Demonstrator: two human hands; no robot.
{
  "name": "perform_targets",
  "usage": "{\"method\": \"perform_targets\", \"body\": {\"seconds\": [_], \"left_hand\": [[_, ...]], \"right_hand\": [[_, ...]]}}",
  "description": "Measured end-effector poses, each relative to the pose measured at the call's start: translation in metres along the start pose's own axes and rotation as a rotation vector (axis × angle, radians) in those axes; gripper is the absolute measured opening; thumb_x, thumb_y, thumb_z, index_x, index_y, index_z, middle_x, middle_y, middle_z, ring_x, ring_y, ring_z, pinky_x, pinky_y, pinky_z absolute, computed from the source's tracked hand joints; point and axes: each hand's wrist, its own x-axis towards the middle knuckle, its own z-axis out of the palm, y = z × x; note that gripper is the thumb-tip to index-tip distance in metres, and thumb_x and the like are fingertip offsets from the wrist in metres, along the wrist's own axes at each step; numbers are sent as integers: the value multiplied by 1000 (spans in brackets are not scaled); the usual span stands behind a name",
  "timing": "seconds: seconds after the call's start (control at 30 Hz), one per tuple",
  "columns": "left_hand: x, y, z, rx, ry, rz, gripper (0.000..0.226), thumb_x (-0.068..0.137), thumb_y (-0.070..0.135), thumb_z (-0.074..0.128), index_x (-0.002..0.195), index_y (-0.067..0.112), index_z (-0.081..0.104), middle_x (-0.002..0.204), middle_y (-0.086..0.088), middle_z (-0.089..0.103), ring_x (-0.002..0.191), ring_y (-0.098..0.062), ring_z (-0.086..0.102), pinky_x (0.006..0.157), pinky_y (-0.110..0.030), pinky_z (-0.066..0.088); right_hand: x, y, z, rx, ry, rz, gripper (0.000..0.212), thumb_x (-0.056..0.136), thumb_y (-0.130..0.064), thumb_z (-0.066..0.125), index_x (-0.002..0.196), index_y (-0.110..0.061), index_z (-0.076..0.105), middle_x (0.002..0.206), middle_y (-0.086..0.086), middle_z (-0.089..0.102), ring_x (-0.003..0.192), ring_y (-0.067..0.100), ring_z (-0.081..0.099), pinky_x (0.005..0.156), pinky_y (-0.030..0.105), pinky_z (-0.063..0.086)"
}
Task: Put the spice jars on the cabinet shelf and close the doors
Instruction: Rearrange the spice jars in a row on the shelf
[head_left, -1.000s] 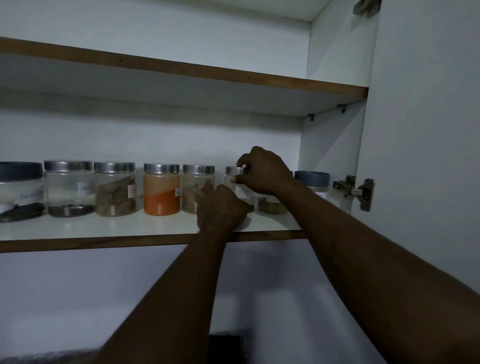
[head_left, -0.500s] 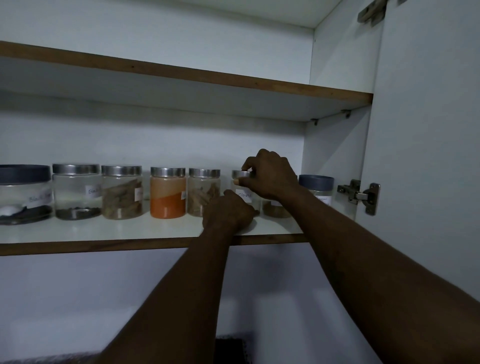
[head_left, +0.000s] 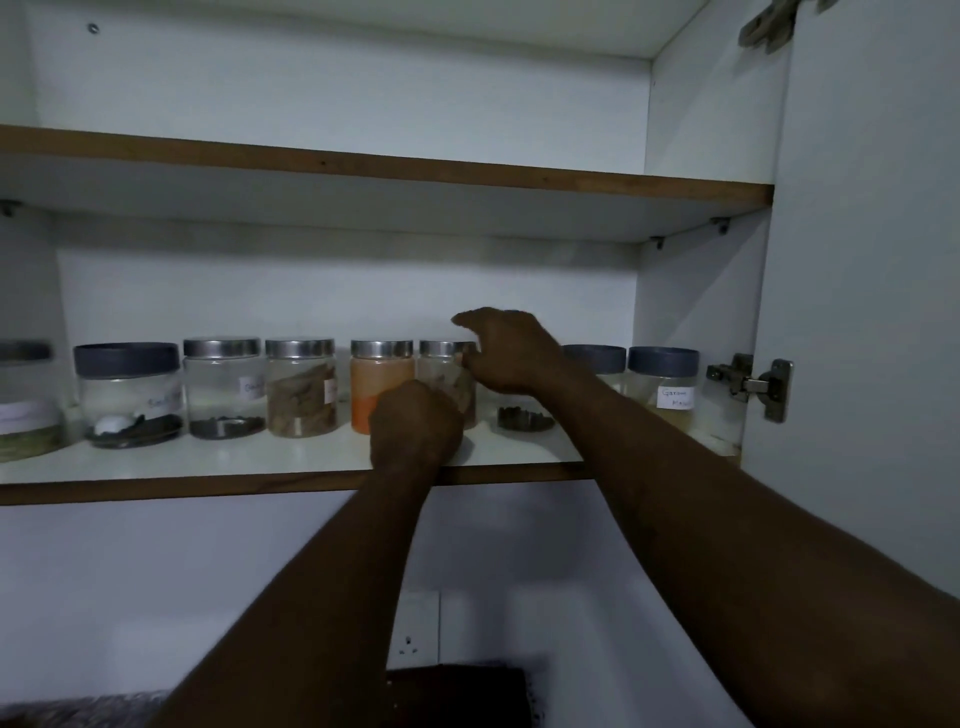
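left hand (head_left: 415, 423): grip hidden, before brown-pieces jar (head_left: 448, 379) | right hand (head_left: 511, 353): fingers loose, over dark-bits jar (head_left: 524, 418) | left of hands: orange-powder jar (head_left: 382, 387)

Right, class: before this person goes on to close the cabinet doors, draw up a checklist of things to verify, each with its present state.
1. All visible jars upright on the lower shelf: ok.
2. The dark-spice jar behind the right hand set down on the shelf: ok.
3. That hand's grip off the jar: cannot tell.
4. Shelf free of the left hand: not ok, it sits at the front edge before the orange jar.
5. Opening free for the right door: not ok, both forearms cross it.
6. State of the left door: cannot tell, out of view.
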Motion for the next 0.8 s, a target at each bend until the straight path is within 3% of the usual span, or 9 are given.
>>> {"method": "perform_targets", "body": {"seconds": [0.1,0.23,0.37,0.47,0.57,0.7,0.8], "left_hand": [[1,-7,-4,63,0,70,24,97,28,63,94,5,70,98,-12,72,81,-21,60,69,-27,40],[0,-7,-1,144,-94,147,17,95,25,64,97,9,67,100,-10,68,96,-25,65,73,-28,41],[7,-6,1,125,-207,142,21,89,29,71,85,17,55,94,-4,66,83,-19,58,72,-30,45],[13,-5,2,80,-262,71,36,83,40,77,96,17,52,94,-1,60,91,-22,61,77,-34,50],[19,-6,2,103,-287,78,48,81,50,76,103,17,50,94,0,54,90,-21,56,74,-33,44],[19,-9,4,154,-237,182,32,85,43,75,79,25,50,88,1,63,77,-15,53,69,-29,42],[13,-10,4,188,-199,216,21,87,36,73,84,21,58,91,-1,68,78,-15,56,70,-30,44]], "right_hand": [[8,-15,13,-133,-88,-21,58,92,-25,61,148,-14,49,146,10,58,132,29,55,118,43,31],[13,-13,16,-91,28,2,43,87,-34,69,127,-19,67,122,7,68,110,28,64,96,37,48],[16,-5,9,57,66,23,41,84,-51,75,114,-24,73,109,2,60,99,20,59,83,33,47],[16,-5,8,33,43,-4,41,86,-51,71,117,-25,73,112,2,60,103,21,60,86,34,47],[15,-5,9,23,84,-10,37,86,-53,68,113,-29,73,113,1,60,106,24,58,89,38,48],[16,-4,15,-69,116,5,41,85,-63,63,107,-29,69,114,2,62,110,26,55,91,41,45],[18,-5,19,-51,122,21,42,86,-64,63,102,-26,65,108,3,64,103,24,58,90,41,47]]}}
